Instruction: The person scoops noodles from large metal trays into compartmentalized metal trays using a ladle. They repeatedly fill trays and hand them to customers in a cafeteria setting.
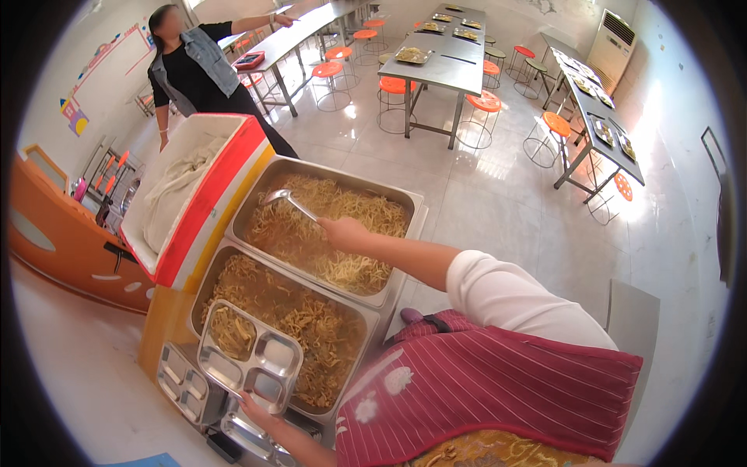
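Note:
My right hand (345, 234) grips the handle of a metal ladle (279, 196). Its bowl is over a deep steel pan of pale shredded food (373, 213) in broth. With my left hand (257, 411) I hold the lower edge of a steel compartment tray (252, 369), tilted over a second pan of darker shredded food (327, 344). One tray compartment holds strips of food (232, 333); the others in view show bare metal. Below it are stacked compartment trays (185, 385), partly hidden by the held tray.
A foam box (204, 216) with white cloth (181, 192) inside stands beyond the pans. Another person (201, 70) stands behind it, one arm outstretched. Metal tables (435, 67) with filled trays and orange stools (484, 101) stand across the room. A floor-standing air conditioner (611, 52) is at the far wall.

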Demonstrator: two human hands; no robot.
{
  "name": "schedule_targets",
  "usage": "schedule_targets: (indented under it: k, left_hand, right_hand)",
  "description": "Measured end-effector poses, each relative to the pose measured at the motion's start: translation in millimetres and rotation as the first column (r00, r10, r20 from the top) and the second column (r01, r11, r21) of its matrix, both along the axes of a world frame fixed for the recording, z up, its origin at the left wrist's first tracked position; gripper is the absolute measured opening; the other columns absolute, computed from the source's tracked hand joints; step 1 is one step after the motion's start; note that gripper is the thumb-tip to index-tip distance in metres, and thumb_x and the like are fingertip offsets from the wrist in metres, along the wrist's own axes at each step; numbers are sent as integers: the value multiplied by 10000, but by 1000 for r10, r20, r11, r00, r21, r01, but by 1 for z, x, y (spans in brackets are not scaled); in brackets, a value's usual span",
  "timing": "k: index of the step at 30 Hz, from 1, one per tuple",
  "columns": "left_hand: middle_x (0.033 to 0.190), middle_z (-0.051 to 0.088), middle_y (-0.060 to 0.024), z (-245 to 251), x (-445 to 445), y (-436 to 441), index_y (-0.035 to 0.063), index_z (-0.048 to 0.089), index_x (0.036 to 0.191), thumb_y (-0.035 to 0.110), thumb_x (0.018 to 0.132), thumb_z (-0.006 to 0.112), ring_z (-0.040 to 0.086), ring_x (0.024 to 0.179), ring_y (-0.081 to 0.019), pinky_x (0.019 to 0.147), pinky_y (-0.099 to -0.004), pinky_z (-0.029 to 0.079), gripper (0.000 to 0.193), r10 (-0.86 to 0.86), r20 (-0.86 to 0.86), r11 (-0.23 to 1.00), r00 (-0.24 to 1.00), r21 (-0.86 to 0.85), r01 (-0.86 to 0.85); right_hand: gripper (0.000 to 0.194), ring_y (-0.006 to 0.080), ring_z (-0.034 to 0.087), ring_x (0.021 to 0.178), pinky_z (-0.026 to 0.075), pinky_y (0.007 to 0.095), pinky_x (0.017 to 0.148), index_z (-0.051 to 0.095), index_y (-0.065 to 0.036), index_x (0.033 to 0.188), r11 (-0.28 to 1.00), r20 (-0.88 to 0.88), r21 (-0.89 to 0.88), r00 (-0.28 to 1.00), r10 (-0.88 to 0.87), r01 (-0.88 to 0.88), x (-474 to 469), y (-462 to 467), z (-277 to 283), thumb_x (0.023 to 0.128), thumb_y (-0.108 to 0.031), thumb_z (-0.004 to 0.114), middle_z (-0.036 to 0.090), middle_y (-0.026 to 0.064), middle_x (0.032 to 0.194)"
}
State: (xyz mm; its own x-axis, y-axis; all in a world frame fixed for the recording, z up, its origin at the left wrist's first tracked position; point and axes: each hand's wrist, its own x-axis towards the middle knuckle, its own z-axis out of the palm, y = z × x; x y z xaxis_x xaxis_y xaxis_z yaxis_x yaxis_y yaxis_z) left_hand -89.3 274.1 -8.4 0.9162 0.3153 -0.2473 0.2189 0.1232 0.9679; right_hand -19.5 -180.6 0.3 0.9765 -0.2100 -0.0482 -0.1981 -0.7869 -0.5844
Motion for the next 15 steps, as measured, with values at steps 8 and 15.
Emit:
schedule_targets:
  k: [8,15]
  left_hand:
    - [1204,491,-185,-7,5,-12,-69,432,1259,341,925,507,530,1049,-283,883,-381,449,534,-11,-24,1000,1000,-11,11]
    - [1113,550,-106,-29,15,-16,-22,476,1229,292,946,520,559,976,-207,829,-324,466,425,3,57,997,998,-82,1]
  right_hand:
    - [540,346,623,688,483,450,578,365,-111,1371,987,-136,-121,986,93,-110,-76,5,0,847,-98,492,613,164,727]
    - [443,262,593,544,482,390,495,403,-200,1359,990,-214,117,972,98,-74,-152,-18,51,923,-180,477,578,138,637]
